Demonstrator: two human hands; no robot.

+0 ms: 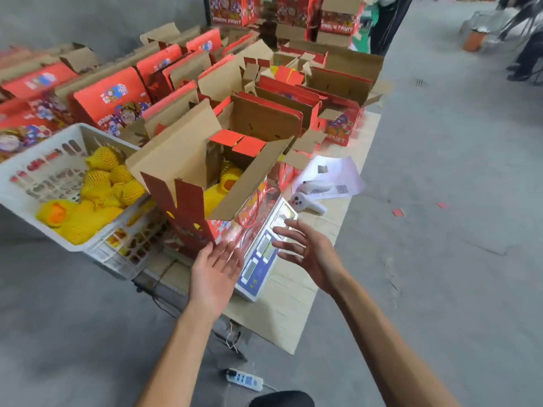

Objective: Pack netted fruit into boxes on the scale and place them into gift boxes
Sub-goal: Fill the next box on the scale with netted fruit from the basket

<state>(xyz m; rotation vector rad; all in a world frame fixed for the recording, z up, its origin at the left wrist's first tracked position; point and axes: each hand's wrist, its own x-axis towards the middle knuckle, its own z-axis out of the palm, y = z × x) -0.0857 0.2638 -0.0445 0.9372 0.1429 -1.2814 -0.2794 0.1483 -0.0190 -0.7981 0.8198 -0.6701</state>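
Grey concrete floor, warehouse feel, and a low worktop (296, 312) made of pale board that's crammed with red gift boxes (108, 98), most with their brown flaps standing open. There's only the head view, so here's what it gives.

The box being filled (205, 183) sits on the scale (264, 254) at the near edge of the worktop, flaps splayed wide, with netted fruit (229, 177) already inside. More of the same yellow-sleeved fruit lies in the white crate (44, 174) just to its left. A white controller thing (308, 201) and a sheet of paper (332, 174) lie beyond the scale.

Both hands are empty. The left hand (217, 265) has flat, spread fingers right at the box's near bottom corner, maybe just touching it, hard to say. The right hand (305, 248) hovers over the scale's display, fingers loosely apart, holding nothing.

How it'll handle, my guess: with fruit in it the box looks fairly heavy, and the cardboard is stiff in the walls but floppy at the flaps, so don't lift by those. I'd take it low on two opposite sides, or with palms underneath, and keep it level. The foam nets cushion the fruit, but it would still bruise if dropped. The printed red sides look glossy, maybe a bit slippery.
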